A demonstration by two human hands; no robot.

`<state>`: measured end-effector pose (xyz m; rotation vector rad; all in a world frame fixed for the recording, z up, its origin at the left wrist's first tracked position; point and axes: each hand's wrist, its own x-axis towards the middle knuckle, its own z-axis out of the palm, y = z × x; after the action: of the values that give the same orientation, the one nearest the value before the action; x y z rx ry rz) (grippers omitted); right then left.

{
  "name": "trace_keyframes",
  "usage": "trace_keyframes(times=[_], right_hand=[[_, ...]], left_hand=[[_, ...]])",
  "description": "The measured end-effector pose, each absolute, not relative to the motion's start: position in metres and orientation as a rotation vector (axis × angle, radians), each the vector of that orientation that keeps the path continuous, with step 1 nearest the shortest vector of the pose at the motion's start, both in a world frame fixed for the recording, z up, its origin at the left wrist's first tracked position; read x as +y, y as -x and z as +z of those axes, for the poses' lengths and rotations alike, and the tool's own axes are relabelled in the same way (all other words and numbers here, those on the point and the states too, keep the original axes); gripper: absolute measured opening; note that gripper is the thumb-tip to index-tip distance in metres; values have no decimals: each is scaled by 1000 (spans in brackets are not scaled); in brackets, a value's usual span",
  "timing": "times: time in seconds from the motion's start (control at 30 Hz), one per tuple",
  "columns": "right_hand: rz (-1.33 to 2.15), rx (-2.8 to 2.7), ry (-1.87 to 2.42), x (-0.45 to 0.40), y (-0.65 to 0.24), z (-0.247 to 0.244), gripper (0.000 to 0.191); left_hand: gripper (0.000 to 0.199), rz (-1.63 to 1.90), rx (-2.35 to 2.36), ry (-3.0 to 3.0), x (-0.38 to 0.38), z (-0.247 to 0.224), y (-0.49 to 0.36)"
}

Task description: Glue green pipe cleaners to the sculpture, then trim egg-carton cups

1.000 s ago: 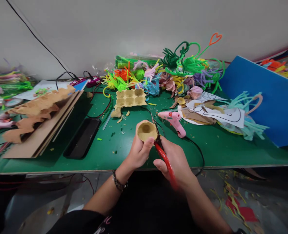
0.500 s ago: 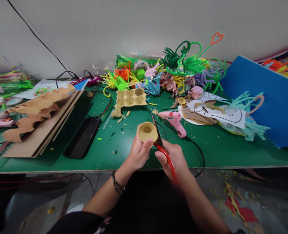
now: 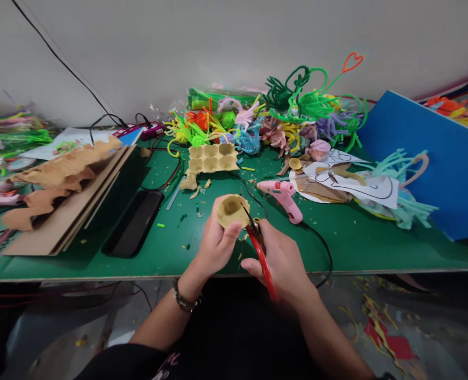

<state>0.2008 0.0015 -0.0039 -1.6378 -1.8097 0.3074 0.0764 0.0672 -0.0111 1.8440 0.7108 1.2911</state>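
Note:
My left hand [image 3: 216, 237] grips a beige cup cut from an egg carton [image 3: 231, 212], thumb on its near rim and hollow facing up. In my right hand [image 3: 279, 250] are red-handled scissors [image 3: 263, 261], their dark blades at the cup's right edge, one tip over its inside. How far the blades are apart is hard to tell. Beyond the hands lies the rest of the egg carton [image 3: 212, 158], with a torn piece [image 3: 189, 182] beside its near left corner. A pink glue gun [image 3: 283, 198] rests to the right of the cup.
A black phone [image 3: 133, 224] and stacked cardboard [image 3: 69, 211] lie on the left of the green table [image 3: 202, 264]. Colourful pipe cleaners [image 3: 250, 124] are heaped along the wall. Paper cutouts [image 3: 348, 182] and a blue board [image 3: 428, 163] stand right. Small scraps dot the tabletop.
The cup has moved slightly left and tilted in my left hand. The scissors have swung, so their blades now point up-left over the cup's right rim instead of passing beside it.

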Motion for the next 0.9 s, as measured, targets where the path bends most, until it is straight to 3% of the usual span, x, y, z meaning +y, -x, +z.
trace_keyframes(times=[0.27, 0.57, 0.9], right_hand=[[114, -1814, 1669, 0, -201, -5, 63], [264, -1682, 1593, 5, -202, -8, 53], [180, -1815, 1652, 4, -210, 1, 54]], left_hand=[[43, 1268, 679, -1922, 65, -13, -77], [43, 1191, 718, -1743, 66, -10, -75], [44, 1023, 783, -1644, 74, -2, -58]])
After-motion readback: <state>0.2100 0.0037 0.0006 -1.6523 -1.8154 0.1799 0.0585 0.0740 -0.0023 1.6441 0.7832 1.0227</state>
